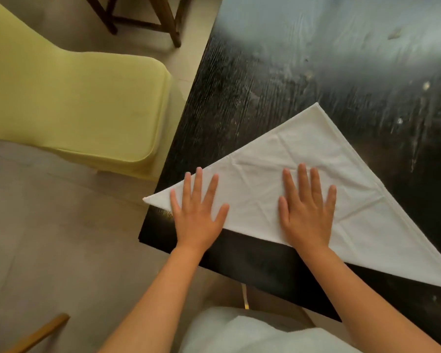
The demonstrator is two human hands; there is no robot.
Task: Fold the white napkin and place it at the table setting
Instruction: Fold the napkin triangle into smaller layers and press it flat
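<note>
Both bare forearms reach up from the bottom of the frame over a pale garment, ending in two hands laid flat. Left hand (197,210) rests palm down with fingers spread, near the napkin's left tip, its heel on the bare dark counter (290,80) just off the cloth's near edge. Right hand (307,207) also lies flat and spread, pressing the middle of the napkin (354,200). Neither hand grips anything; both are unclenched and simply bear down on the cloth.

Napkin lies on the counter as a triangle: apex pointing away, long edge toward the person, left tip poking just past the counter's corner, right corner cut off by the frame edge. Creases cross the surface.

Progress, as a judgement: first diagonal fold looks done and is being smoothed. Further folds are probably left, and placing is not yet done. No plate, cutlery or other table setting shows in view, so where it goes cannot be told.

Yellow chair (69,103) stands beside the counter's left edge; brown wooden legs (172,21) show at the top.
</note>
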